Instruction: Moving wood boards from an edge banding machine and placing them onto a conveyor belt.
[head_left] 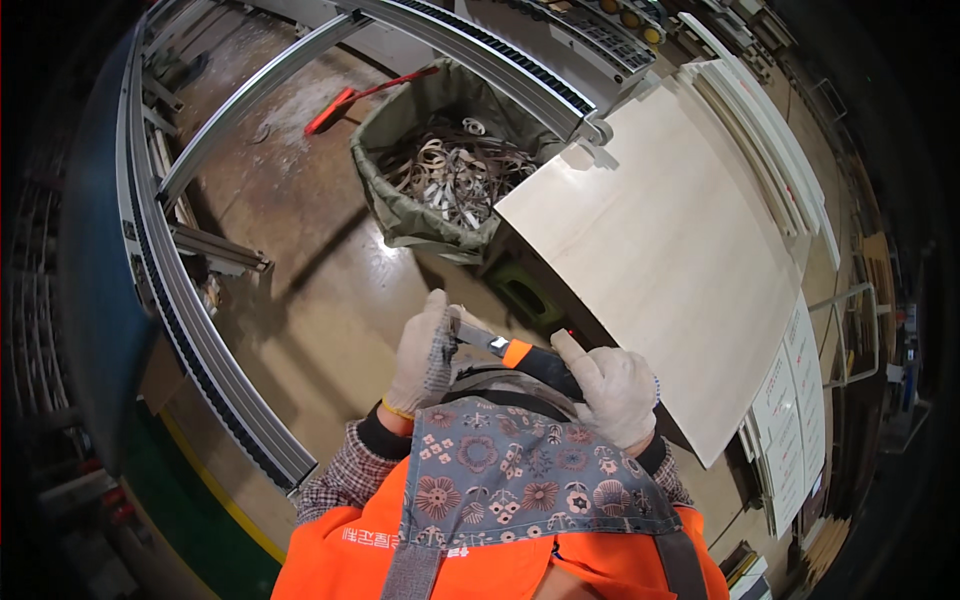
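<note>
Panel (660, 260) nr hands (618, 392), bag (425, 232) on flr (325, 335)

tool blade (477, 334): smooth metal | gloves (612, 392): matt cloth | board (665, 260): smooth

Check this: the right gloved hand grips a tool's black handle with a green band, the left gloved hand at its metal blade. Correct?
The band is orange, not green, in the head view; the right gloved hand grips the black handle, the left gloved hand at the metal blade.
</note>
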